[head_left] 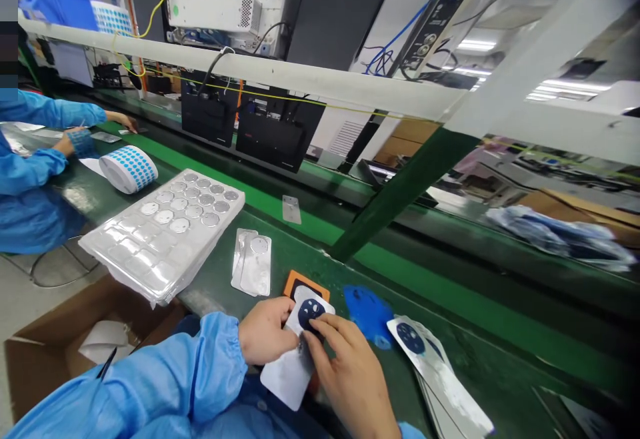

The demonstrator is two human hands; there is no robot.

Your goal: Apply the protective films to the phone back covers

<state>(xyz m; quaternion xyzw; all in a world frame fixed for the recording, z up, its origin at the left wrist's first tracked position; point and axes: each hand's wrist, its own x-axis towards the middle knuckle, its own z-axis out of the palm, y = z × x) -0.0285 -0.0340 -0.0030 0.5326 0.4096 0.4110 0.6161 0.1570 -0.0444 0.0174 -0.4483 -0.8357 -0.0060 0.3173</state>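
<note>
My left hand (pixel 264 331) grips the left edge of a flat silver part (pixel 290 372) that lies over an orange fixture (pixel 305 283) on the green bench. My right hand (pixel 350 372) presses its fingertips on a dark blue round film (pixel 310 312) at the top of that part. Both hands have their fingers closed on the part. A loose blue film (pixel 369 312) lies just right of the fixture.
A stack of clear blister trays (pixel 163 232) with round silver discs sits at left. Two silver parts (pixel 253 262) lie beside it, more parts (pixel 440 372) at right. A roll of blue dot stickers (pixel 129 167) and a co-worker's sleeves (pixel 45 132) are far left. A cardboard box (pixel 60 345) stands below.
</note>
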